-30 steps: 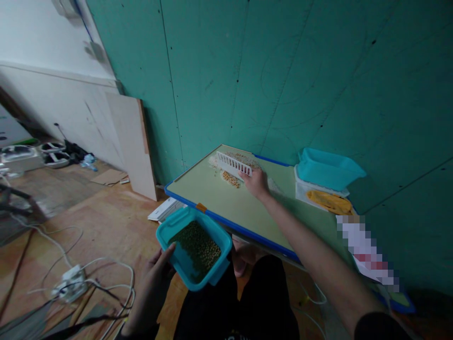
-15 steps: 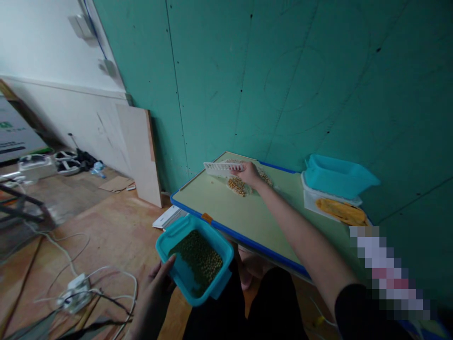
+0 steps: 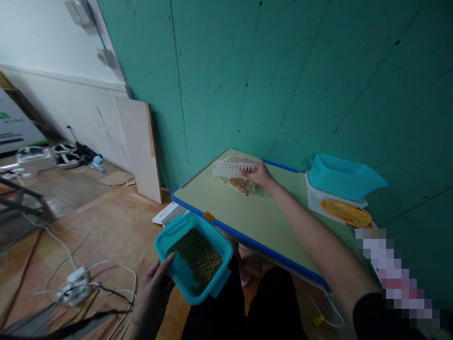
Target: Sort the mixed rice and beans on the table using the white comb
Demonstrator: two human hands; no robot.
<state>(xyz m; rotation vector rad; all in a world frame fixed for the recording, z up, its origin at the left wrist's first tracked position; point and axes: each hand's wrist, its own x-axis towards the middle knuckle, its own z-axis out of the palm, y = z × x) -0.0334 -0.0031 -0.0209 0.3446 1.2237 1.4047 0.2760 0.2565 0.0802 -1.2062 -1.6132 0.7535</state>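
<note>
My left hand (image 3: 153,290) grips the near edge of a teal plastic tub (image 3: 193,256) filled with green beans, held below the table's front edge above my lap. My right hand (image 3: 261,174) reaches across the table and holds one end of a white slotted plastic strip (image 3: 232,167), which lies at the far side of the green tabletop (image 3: 226,203). A small heap of yellow-brown beans (image 3: 242,184) sits just in front of the strip, beside my fingers. More pale grains lie behind the strip.
At the table's right stand an empty teal tub (image 3: 341,177) on a white tray (image 3: 314,200) with a yellow thing in it. A green wall rises behind. On the wooden floor lie a power strip with cables (image 3: 76,285), a leaning board (image 3: 136,146) and clutter.
My right hand has shifted the white strip slightly right and turned it more level along the table's far side. The teal tub in my left hand stays about where it was.
</note>
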